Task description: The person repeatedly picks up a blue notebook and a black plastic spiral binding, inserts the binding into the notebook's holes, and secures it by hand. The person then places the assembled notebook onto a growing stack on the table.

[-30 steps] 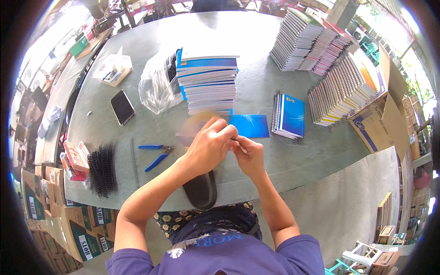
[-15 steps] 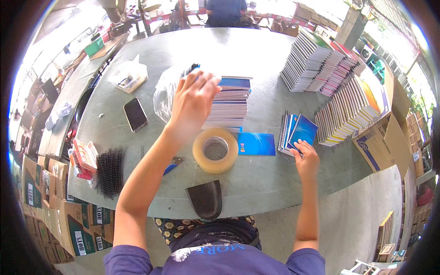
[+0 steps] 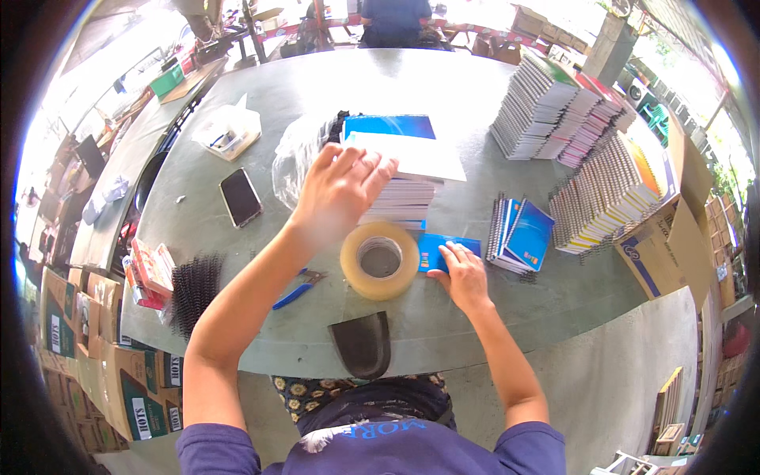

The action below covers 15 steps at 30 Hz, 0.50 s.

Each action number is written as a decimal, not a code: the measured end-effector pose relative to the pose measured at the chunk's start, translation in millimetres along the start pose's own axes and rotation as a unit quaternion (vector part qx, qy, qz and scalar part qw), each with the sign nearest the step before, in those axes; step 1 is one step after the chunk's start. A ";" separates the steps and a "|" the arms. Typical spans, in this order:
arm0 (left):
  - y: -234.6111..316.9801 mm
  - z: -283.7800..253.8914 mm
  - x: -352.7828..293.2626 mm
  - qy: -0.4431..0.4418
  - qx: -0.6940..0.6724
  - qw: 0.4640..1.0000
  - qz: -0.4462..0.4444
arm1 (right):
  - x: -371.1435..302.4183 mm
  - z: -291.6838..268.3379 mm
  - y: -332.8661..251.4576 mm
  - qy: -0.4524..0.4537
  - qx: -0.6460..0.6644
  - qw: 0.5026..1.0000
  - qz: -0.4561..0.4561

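Observation:
A stack of blue-covered, unbound booklets [image 3: 400, 204] stands in the middle of the table. At its near left, my left hand [image 3: 344, 186] is closed on a white-paged booklet [image 3: 423, 158], tilted up off the stack; a blue cover [image 3: 396, 125] shows behind it. My right hand [image 3: 465, 277] lies with fingers spread on a flat blue booklet [image 3: 435, 247] beside a large roll of clear tape [image 3: 344, 261]. Right of that hand, several spiral-bound blue notebooks [image 3: 529, 233] rest in a small overlapping pile.
Tall stacks of spiral notebooks [image 3: 606, 194] and an open carton [image 3: 665, 245] stand at right. At left lie a phone [image 3: 240, 197], black binding coils [image 3: 195, 293] and blue-handled pliers [image 3: 294, 293]. A dark curved block [image 3: 362, 345] sits at the near edge. Another person [image 3: 396, 22] is far back.
My right hand has left the small notebook pile and moved left onto the flat blue booklet. At the stack, my left hand has raised a white-paged booklet.

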<state>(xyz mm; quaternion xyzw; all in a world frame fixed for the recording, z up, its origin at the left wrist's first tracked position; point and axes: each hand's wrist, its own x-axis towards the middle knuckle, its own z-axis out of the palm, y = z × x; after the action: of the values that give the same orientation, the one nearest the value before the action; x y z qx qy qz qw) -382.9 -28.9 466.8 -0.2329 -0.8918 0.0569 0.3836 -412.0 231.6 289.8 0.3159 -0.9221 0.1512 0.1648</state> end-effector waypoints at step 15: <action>-44.2 6.6 26.6 -0.015 -0.148 0.981 -0.124 | -8.6 -9.3 -10.1 -0.047 -0.011 0.998 -0.048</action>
<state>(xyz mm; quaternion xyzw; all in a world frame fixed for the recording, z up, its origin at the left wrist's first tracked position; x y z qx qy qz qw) -419.9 -55.3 492.1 -0.1743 -0.9181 -0.1201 0.3351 -397.3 232.1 296.5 0.3647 -0.9141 0.1176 0.1322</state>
